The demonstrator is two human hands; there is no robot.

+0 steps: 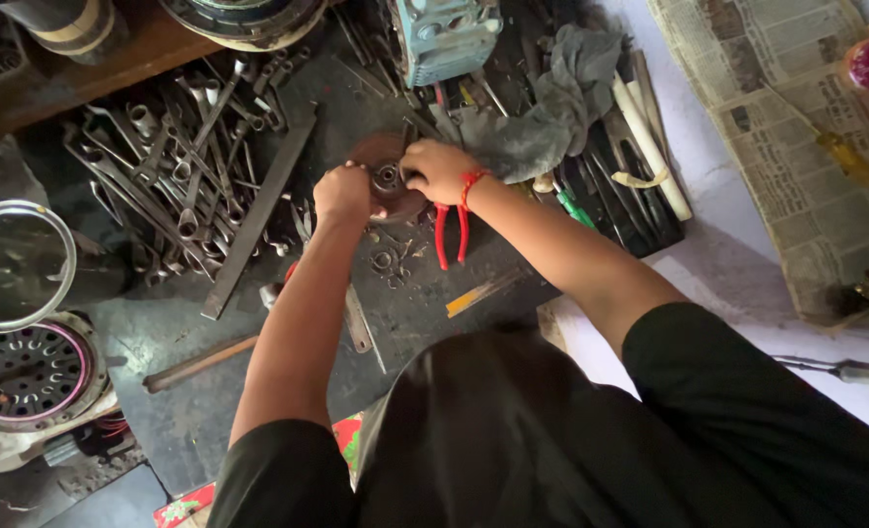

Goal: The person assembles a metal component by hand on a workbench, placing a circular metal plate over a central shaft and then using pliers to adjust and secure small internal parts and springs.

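A round, rusty brown metal part (pixel 384 161) with a bearing hole in its middle lies on a dark, greasy work surface (pixel 190 332). My left hand (pixel 343 194) is closed on its lower left rim. My right hand (pixel 436 170), with a red thread at the wrist, grips its right side, fingers at the central hole. Red-handled pliers (pixel 451 235) lie just below my right hand. Small washers and rings (pixel 388 260) are scattered under the part.
A heap of wrenches (pixel 175 166) and a flat steel bar (pixel 257 217) lie to the left. A grey rag (pixel 552 108), files and screwdrivers are to the right, newspaper (pixel 796 147) beyond. A blue-grey motor housing (pixel 444 37) is behind; a round slotted cover (pixel 26 372) sits lower left.
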